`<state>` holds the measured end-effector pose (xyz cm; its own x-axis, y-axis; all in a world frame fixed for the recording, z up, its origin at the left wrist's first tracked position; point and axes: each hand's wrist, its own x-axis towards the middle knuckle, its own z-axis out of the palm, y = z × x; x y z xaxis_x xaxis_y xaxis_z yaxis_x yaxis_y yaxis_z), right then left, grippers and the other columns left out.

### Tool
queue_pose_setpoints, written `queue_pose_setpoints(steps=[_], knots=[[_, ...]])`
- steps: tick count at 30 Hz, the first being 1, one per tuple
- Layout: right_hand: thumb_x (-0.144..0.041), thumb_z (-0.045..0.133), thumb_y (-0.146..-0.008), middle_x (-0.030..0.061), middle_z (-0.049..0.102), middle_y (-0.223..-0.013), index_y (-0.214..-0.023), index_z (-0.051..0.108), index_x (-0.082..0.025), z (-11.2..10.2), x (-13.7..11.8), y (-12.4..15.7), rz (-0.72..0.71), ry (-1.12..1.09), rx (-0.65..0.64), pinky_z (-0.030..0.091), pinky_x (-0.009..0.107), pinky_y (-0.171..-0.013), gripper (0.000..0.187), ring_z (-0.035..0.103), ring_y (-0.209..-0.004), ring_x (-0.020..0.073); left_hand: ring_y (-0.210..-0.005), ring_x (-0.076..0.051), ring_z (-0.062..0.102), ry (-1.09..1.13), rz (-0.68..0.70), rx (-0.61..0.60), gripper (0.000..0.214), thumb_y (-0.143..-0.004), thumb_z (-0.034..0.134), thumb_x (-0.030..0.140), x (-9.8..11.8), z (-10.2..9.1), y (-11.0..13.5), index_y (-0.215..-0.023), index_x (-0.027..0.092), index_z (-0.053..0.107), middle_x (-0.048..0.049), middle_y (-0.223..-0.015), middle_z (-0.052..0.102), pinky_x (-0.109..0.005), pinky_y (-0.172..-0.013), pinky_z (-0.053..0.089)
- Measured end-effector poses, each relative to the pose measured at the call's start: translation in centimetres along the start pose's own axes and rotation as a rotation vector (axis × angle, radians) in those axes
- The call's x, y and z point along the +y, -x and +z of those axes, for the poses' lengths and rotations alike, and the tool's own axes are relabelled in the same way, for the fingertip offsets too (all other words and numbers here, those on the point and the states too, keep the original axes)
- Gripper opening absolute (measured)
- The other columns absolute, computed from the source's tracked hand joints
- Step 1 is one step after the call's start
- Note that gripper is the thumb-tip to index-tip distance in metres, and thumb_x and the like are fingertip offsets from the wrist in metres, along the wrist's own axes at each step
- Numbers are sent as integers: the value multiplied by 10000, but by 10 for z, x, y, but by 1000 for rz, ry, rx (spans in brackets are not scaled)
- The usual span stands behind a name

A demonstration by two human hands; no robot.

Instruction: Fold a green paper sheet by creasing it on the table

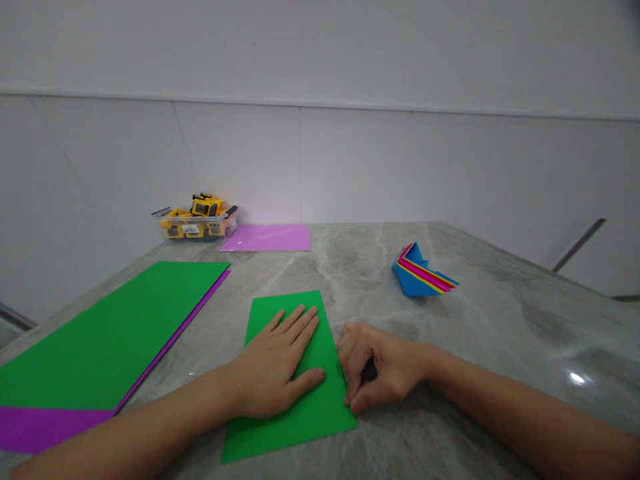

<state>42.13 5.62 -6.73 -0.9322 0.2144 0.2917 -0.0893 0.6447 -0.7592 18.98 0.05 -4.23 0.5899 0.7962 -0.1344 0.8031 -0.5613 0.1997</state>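
Left hand: your left hand point(277, 363) lies palm down on the green sheet point(295, 427), fingers straight and wide, thumb out to the side.
Right hand: your right hand point(380, 367) is curled narrow, fingertips at the sheet's right edge; you cannot tell if they pinch it.
Green sheet: flat on the table point(500, 320), under your left fingers, touching your right fingertips.
Ahead of right fingers: folded paper boats point(423, 273), well apart.
Ahead of left fingers: a purple sheet point(267, 238) beside a toy truck point(200, 219), far off.
Left of left fingers: a paper stack point(115, 333), green over purple.
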Motion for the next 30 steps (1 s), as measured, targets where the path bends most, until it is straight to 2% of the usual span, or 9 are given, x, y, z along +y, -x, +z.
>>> queue_pose_setpoints(steps=[5, 9, 14, 20, 30], knots=[[-516, 707, -786, 30, 659, -536, -694, 763, -133, 1, -5, 5, 72, 8, -71, 364, 220, -522, 399, 507, -453, 70, -1498, -287, 42, -5, -10, -3, 849, -916, 211, 707, 0, 0, 1, -1550, 151, 110, -93, -1617, 40, -522, -1217, 95], [-507, 718, -777, 39, 688, -575, -716, 771, -131, 2, -13, 6, 111, 6, -123, 372, 218, -528, 385, 527, -453, 69, -1496, -312, 34, 0, 1, -2, 973, -847, 291, 783, -1, 0, 0, -1551, 146, 79, -111, -1616, 26, -539, -1212, 88], [-399, 721, -789, 29, 701, -607, -759, 782, -144, 0, -23, 6, 162, -5, -179, 392, 207, -551, 264, 555, -497, 78, -1492, -330, 47, 8, 1, -4, 1052, -792, 351, 821, -1, 0, 0, -1552, 145, 81, -133, -1611, 28, -543, -1208, 92], [-274, 738, -749, -9, 687, -609, -713, 767, -161, -3, -30, 4, 283, 7, -201, 401, 187, -560, 122, 547, -518, 70, -1491, -336, 34, 14, -9, -18, 1068, -786, 373, 819, 0, -2, 0, -1550, 127, 95, -140, -1610, 26, -550, -1207, 77], [-208, 716, -732, -24, 649, -567, -649, 741, -157, -2, -32, 4, 358, 38, -161, 413, 191, -560, 101, 528, -498, 67, -1486, -353, -7, -26, 3, -35, 1100, -764, 362, 843, 2, -1, 2, -1550, 133, 67, -146, -1604, -23, -579, -1195, 67]])
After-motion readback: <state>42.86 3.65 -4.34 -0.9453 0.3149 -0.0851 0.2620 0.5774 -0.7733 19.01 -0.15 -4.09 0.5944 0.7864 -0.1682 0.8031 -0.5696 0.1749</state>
